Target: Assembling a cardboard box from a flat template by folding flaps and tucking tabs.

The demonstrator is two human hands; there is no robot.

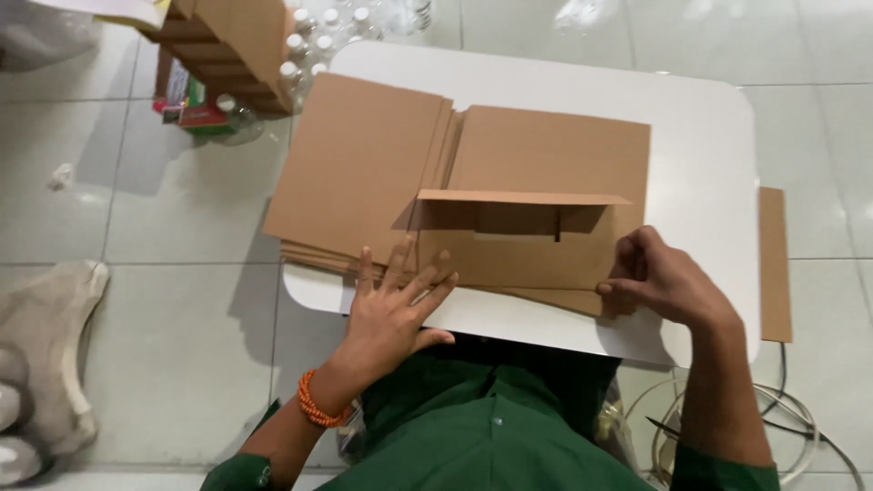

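a flat brown cardboard blank (536, 255) lies on a white worktop (700, 136), one flap (523, 196) folded upright. the left hand (396, 305) presses flat, fingers spread, on its near left edge. the right hand (659, 277) pinches its near right corner. more cardboard sheets (359, 164) lie stacked beneath, to the left. plastic bottles (314, 41) stand on the tiled floor (182, 300) beyond.

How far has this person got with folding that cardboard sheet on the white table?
Early on, it seems. One long flap of the top cardboard sheet already stands up. The left hand presses flat on the near edge, while the right hand pinches the right corner, fingers curled on it. The sheet is otherwise flat, and a stack of flat sheets lies beneath on the white table, unfolded.
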